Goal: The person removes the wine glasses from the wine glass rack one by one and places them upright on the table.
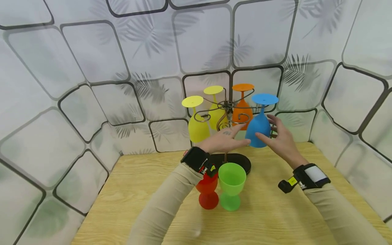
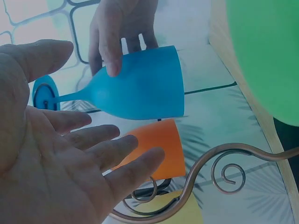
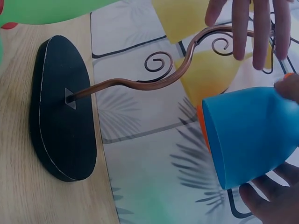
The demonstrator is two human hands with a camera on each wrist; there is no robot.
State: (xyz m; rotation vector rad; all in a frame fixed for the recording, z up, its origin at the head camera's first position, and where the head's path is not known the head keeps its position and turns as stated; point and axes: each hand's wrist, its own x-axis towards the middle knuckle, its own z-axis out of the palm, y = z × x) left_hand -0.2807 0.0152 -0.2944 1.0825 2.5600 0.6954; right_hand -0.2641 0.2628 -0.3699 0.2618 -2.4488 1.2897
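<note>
A blue goblet (image 1: 258,131) hangs upside down at the right arm of a brown wire rack (image 1: 225,105). My right hand (image 1: 275,136) holds its bowl, thumb on the near side and fingers behind, as the left wrist view shows on the blue goblet (image 2: 140,84). My left hand (image 1: 229,136) is open with fingers stretched out, just left of the blue bowl and in front of an orange goblet (image 1: 242,110). It holds nothing. Two yellow goblets (image 1: 198,127) also hang upside down on the rack.
A green goblet (image 1: 231,183) and a red goblet (image 1: 208,190) stand upright on the wooden table (image 1: 128,190), near the rack's black oval base (image 1: 242,160). Patterned walls close in behind and on both sides.
</note>
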